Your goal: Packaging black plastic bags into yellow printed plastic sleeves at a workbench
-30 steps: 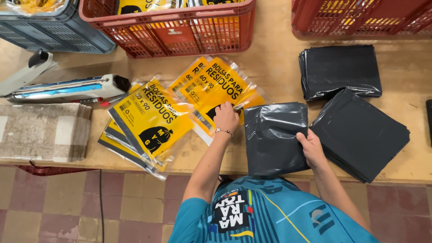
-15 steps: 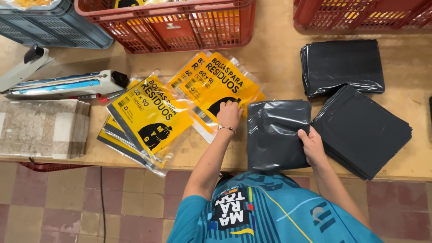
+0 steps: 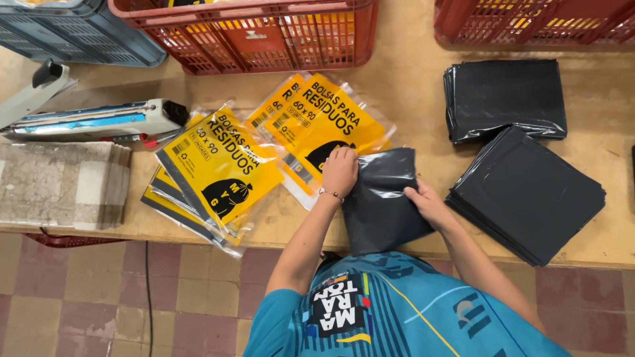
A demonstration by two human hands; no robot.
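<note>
My left hand (image 3: 340, 170) rests on the open edge of a yellow printed plastic sleeve (image 3: 324, 125) lying on the wooden table (image 3: 410, 99). My right hand (image 3: 426, 201) grips a folded stack of black bags (image 3: 382, 201), whose top edge lies against the sleeve's mouth beside my left hand. Whether the stack's edge is inside the sleeve, I cannot tell.
A pile of yellow sleeves (image 3: 211, 175) lies to the left. Two stacks of black bags (image 3: 506, 99) (image 3: 529, 195) sit to the right. A heat sealer (image 3: 92, 122) and a folded cloth (image 3: 63, 185) are at far left. Red crates (image 3: 264, 33) (image 3: 536, 23) and a grey-blue crate (image 3: 73, 30) line the back.
The black folded stack has shifted left towards the yellow sleeve, with my right hand moving along with it. My left hand stays at the sleeve's edge.
</note>
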